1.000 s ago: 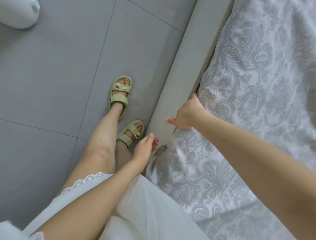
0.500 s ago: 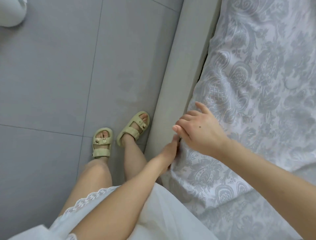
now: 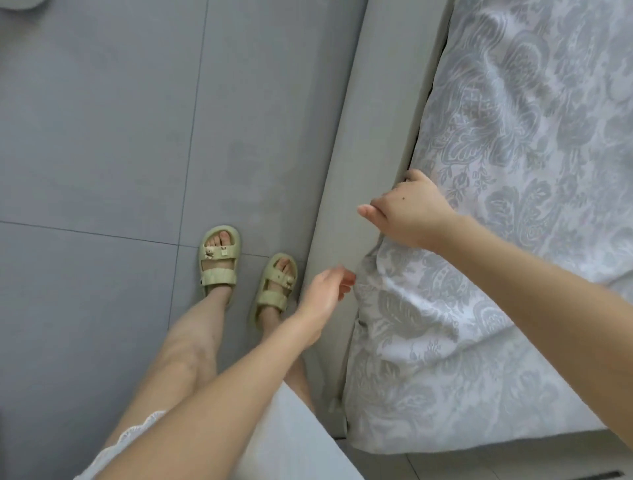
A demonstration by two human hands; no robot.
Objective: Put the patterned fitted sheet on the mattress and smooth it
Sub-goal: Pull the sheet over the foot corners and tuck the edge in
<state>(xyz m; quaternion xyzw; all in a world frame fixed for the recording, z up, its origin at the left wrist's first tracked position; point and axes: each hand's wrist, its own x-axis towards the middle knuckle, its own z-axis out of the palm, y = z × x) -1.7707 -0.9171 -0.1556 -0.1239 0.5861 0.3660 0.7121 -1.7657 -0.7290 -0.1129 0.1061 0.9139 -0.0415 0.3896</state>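
Observation:
The patterned fitted sheet (image 3: 520, 164), white with a grey floral print, covers the mattress on the right and wraps over its near side and corner. My right hand (image 3: 409, 209) lies on the mattress edge. Its fingers curl down over the sheet into the dark gap beside the bed frame, the fingertips are hidden and the thumb sticks out to the left. My left hand (image 3: 325, 291) hovers over the frame with relaxed fingers. Its fingertips are right at a bunched fold of the sheet, and whether they touch it is unclear.
A grey upholstered bed frame rail (image 3: 376, 120) runs along the mattress. I stand beside it on a grey tiled floor (image 3: 102, 137) in green sandals (image 3: 219, 260). A white skirt hangs at the bottom. Part of a white object (image 3: 17, 2) shows at the top left.
My right hand has moved further along the mattress edge and dipped its fingers into the gap. My left hand came off the sheet's side and now hovers. My feet have shifted.

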